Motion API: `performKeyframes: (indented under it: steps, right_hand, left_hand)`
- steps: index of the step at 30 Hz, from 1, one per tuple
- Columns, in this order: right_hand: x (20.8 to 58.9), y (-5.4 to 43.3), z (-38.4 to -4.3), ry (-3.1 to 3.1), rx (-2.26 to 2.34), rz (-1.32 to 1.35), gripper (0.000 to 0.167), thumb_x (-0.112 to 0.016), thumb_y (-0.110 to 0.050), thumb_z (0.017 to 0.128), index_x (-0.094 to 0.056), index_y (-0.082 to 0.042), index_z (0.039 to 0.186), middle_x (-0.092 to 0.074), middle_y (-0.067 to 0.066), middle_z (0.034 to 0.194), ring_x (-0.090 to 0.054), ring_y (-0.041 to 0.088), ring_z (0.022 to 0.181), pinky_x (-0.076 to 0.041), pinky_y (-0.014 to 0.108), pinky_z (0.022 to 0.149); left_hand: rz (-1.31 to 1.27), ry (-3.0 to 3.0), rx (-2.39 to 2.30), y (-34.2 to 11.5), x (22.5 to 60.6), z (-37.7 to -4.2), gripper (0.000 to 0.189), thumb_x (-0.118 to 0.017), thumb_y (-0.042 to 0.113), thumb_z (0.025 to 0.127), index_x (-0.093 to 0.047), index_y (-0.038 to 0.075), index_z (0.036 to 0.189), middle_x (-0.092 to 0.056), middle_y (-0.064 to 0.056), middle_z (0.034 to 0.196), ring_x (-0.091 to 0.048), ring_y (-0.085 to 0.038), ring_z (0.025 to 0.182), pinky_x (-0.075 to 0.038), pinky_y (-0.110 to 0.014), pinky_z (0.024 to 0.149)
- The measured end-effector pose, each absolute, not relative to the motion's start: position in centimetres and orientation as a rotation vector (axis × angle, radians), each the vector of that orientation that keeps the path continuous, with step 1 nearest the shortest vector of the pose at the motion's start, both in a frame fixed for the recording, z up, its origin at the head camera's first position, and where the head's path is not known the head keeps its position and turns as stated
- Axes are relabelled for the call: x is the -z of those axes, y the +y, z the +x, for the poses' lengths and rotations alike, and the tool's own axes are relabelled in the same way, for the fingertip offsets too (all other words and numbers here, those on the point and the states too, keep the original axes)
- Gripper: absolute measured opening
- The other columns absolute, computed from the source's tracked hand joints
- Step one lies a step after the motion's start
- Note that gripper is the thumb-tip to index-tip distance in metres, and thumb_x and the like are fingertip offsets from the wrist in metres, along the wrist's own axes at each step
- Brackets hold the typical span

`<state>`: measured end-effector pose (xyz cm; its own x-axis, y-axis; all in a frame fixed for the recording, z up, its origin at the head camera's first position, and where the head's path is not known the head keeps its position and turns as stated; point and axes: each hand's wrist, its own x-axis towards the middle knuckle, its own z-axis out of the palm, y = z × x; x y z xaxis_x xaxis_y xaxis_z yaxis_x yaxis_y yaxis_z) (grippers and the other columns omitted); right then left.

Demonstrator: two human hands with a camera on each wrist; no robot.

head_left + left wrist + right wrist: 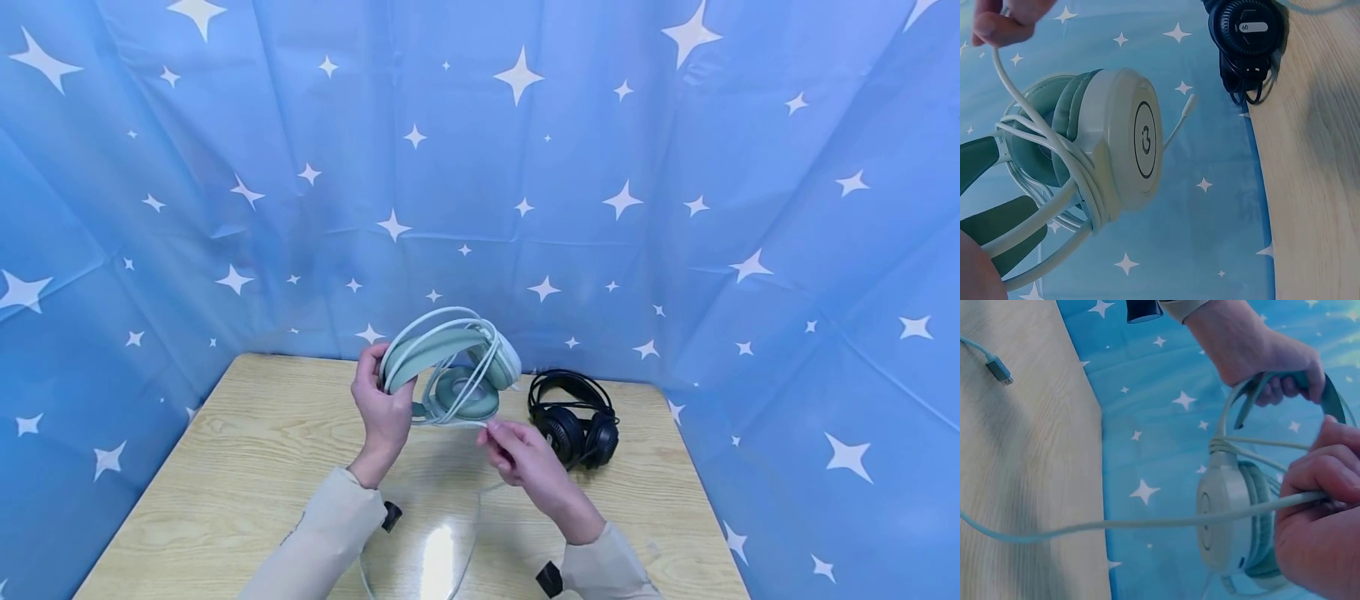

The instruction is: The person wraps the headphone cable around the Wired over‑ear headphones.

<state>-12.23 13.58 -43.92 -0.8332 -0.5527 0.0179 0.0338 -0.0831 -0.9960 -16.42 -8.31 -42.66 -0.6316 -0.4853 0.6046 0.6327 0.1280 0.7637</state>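
Note:
My left hand (pixel 384 410) grips the headband of a pale green and white headset (pixel 438 350), holding it up above the table. Its cable is looped several times around the headband and ear cups, as the left wrist view shows, where a white ear cup (pixel 1129 140) and a thin microphone boom (pixel 1180 119) also appear. My right hand (pixel 528 462) pinches the pale cable (pixel 1222 517) just to the right of the ear cups. From there the cable hangs down to the table, and its USB plug (pixel 999 370) shows in the right wrist view.
A black headset (pixel 573 421) lies at the right back of the wooden table (pixel 247 467), with its own cable around it. A blue curtain with white stars (pixel 480 167) hangs behind and beside the table. Dark wrist mounts show near both sleeves.

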Motion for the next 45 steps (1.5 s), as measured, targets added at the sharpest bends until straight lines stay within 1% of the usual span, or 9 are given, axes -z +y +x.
performKeyframes:
  steps: [5, 11, 16, 23, 29, 35, 39, 43, 45]
  right_hand:
    - [43.8, 14.0, -12.2, 1.737, 2.117, -0.705, 0.033, -0.04, -0.027, 0.113, -0.065, -0.014, 0.097, -0.04, -0.006, 0.065, -0.029, 0.007, 0.05, -0.014, 0.03, 0.042]
    - [43.5, 15.0, -12.4, 1.672, 2.234, -0.837, 0.033, -0.038, -0.017, 0.113, -0.067, -0.014, 0.095, -0.038, -0.004, 0.062, -0.022, 0.018, 0.047, -0.012, 0.036, 0.041]
    - [43.2, 15.8, -12.7, 1.651, 2.219, -0.856, 0.032, -0.039, -0.016, 0.112, -0.068, -0.014, 0.099, -0.037, -0.003, 0.062, -0.022, 0.02, 0.048, -0.013, 0.034, 0.041]
    - [42.6, 16.9, -13.1, 1.51, 2.29, -0.906, 0.032, -0.037, -0.009, 0.111, -0.068, -0.013, 0.103, -0.027, 0.002, 0.061, -0.018, 0.018, 0.049, -0.01, 0.033, 0.043]
    - [41.9, 17.6, -13.6, 1.546, 2.34, -0.922, 0.031, -0.038, -0.007, 0.111, -0.068, -0.01, 0.102, -0.027, 0.003, 0.063, -0.017, 0.019, 0.05, -0.01, 0.033, 0.044]
    - [41.5, 18.1, -14.0, 1.623, 2.379, -0.943, 0.033, -0.037, -0.004, 0.11, -0.069, -0.011, 0.101, -0.026, 0.004, 0.064, -0.017, 0.019, 0.05, -0.01, 0.034, 0.044]
    - [41.2, 18.4, -14.2, 1.742, 2.383, -0.881, 0.031, -0.041, -0.007, 0.111, -0.069, -0.013, 0.099, -0.028, 0.003, 0.063, -0.018, 0.02, 0.051, -0.011, 0.035, 0.045]
    - [40.8, 18.8, -14.3, 1.976, 2.317, -0.8, 0.027, -0.046, -0.008, 0.11, -0.069, -0.013, 0.096, -0.032, 0.001, 0.061, -0.021, 0.022, 0.05, -0.015, 0.037, 0.045]
    - [40.7, 19.1, -14.3, 2.097, 2.257, -0.776, 0.025, -0.047, -0.007, 0.109, -0.068, -0.01, 0.096, -0.034, 0.0, 0.06, -0.024, 0.022, 0.049, -0.018, 0.038, 0.044]
  left_hand:
    - [-0.178, -1.58, 1.562, -8.6, 42.6, -16.4, 0.03, -0.067, -0.011, 0.076, -0.061, -0.011, 0.106, -0.068, -0.017, 0.088, -0.059, -0.007, 0.077, -0.046, -0.018, 0.072]
    - [-0.231, -1.581, 1.501, -9.0, 42.9, -16.5, 0.031, -0.07, -0.01, 0.073, -0.062, -0.01, 0.103, -0.067, -0.021, 0.088, -0.058, -0.004, 0.078, -0.046, -0.017, 0.072]
    - [-0.249, -1.595, 1.47, -9.2, 43.2, -16.6, 0.032, -0.073, -0.008, 0.073, -0.063, -0.009, 0.104, -0.068, -0.021, 0.09, -0.059, -0.006, 0.081, -0.046, -0.017, 0.074]
    - [-0.244, -1.622, 1.403, -9.4, 43.0, -16.6, 0.035, -0.071, -0.009, 0.069, -0.065, -0.007, 0.104, -0.07, -0.021, 0.092, -0.062, -0.017, 0.08, -0.047, -0.017, 0.076]
    - [-0.27, -1.641, 1.379, -9.8, 43.2, -16.8, 0.034, -0.069, -0.008, 0.07, -0.065, -0.007, 0.104, -0.071, -0.021, 0.091, -0.064, -0.022, 0.079, -0.047, -0.016, 0.077]
    - [-0.307, -1.651, 1.369, -10.2, 43.1, -16.9, 0.034, -0.07, -0.006, 0.07, -0.064, -0.008, 0.103, -0.071, -0.022, 0.092, -0.064, -0.022, 0.08, -0.047, -0.015, 0.079]
    - [-0.344, -1.676, 1.371, -10.6, 43.0, -17.0, 0.036, -0.071, -0.006, 0.068, -0.065, -0.007, 0.103, -0.072, -0.021, 0.092, -0.063, -0.019, 0.079, -0.047, -0.016, 0.078]
    - [-0.38, -1.747, 1.396, -11.1, 42.9, -16.9, 0.036, -0.072, -0.006, 0.068, -0.067, -0.005, 0.104, -0.072, -0.018, 0.091, -0.061, -0.017, 0.077, -0.046, -0.018, 0.074]
    - [-0.396, -1.8, 1.419, -11.2, 42.8, -16.8, 0.034, -0.071, -0.005, 0.069, -0.067, -0.003, 0.103, -0.072, -0.016, 0.09, -0.059, -0.016, 0.075, -0.046, -0.019, 0.071]
